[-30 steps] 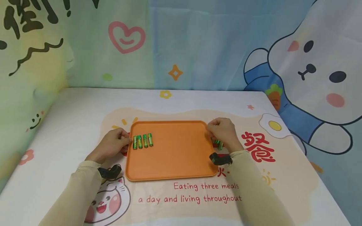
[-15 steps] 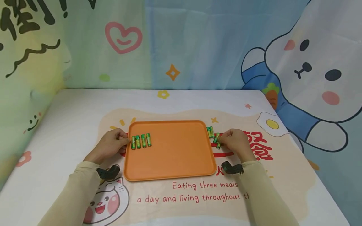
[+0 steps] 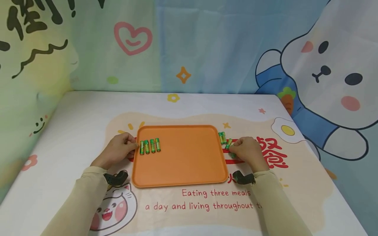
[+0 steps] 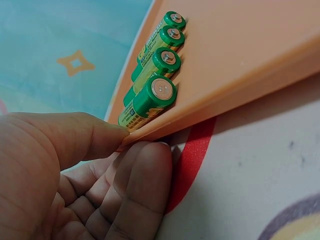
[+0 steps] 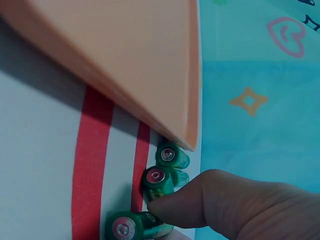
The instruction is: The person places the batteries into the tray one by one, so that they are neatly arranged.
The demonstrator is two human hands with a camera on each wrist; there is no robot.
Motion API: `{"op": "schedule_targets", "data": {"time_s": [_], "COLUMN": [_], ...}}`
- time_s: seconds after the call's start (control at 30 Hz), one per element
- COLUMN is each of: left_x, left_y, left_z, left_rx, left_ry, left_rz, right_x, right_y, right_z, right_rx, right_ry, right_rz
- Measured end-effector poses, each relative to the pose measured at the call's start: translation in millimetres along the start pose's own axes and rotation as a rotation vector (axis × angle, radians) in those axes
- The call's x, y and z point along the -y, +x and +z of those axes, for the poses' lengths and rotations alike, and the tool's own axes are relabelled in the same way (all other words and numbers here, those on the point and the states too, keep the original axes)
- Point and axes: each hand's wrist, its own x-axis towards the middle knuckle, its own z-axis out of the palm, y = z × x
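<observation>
1. backdrop [image 3: 206, 42]: printed fabric behind the table, blue and green, with a rabbit figure at right and a pink heart outline at far left of centre.
2. table [image 3: 62, 141]: white printed surface, bearing red lettering at right and on the near side, and a cat drawing at near left.
3. orange tray [image 3: 186, 160]: rectangular, low-rimmed, located at the middle of the table.
4. sleeves: pale yellow-green; left sleeve [image 3: 71, 203] and right sleeve [image 3: 280, 203] enter from the near side.
5. left hand [image 3: 115, 149]: at the left rim of the orange tray. the thumb lies on top of the rim and the curled fingers sit below it, pinching the edge.
6. right hand [image 3: 249, 153]: to the right of the orange tray, apart from its rim. thumb and finger are pinched together on the nearest loose battery [image 5: 124, 227]; the remaining fingers are hidden in the right wrist view.
7. wrist units: one black unit [image 3: 116, 178] on the left wrist, another black unit [image 3: 243, 178] on the right.
8. batteries in tray: four green cells in a row inside the left end, lying side by side, lengthwise near to far. at the near ends, three show a raised terminal; the leftmost battery [image 4: 150, 102] shows a flat one.
9. batteries outside tray: four green cells right of the tray. two lie side by side just beside the right rim; a third battery [image 3: 228, 144] lies slanted, nearer; the fourth is the pinched cell, partly covered by the fingers.
</observation>
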Motion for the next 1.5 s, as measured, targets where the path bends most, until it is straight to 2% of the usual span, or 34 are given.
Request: {"op": "schedule_targets", "data": {"time_s": [0.33,0.53,0.7,0.97,1.23,1.5], "left_x": [-1.4,-1.4,-0.3,0.0,0.3,1.7], "left_y": [0.6,0.5,1.0,2.2,2.6,3.2], "left_z": [-0.9,-1.5,-1.2,-1.5,-1.7,-1.5], "left_rx": [-0.001,-0.002,-0.012,-0.005,-0.007,-0.009], "left_ry": [0.024,0.011,-0.007,-0.009,-0.026,-0.026], "left_rz": [-0.011,-0.012,-0.014,-0.015,-0.018,-0.014], "right_x": [11,29,42,58,74,91], "right_y": [-6,-9,-5,4,6,8], "right_z": [-4,0,8,26,41,63], "right_rx": [-0.02,0.039,0.077,0.142,0.203,0.225], "right_ry": [0.052,0.21,0.279,0.38,0.413,0.442], "right_rz": [-0.082,-0.137,-0.193,-0.222,-0.246,-0.281]}}
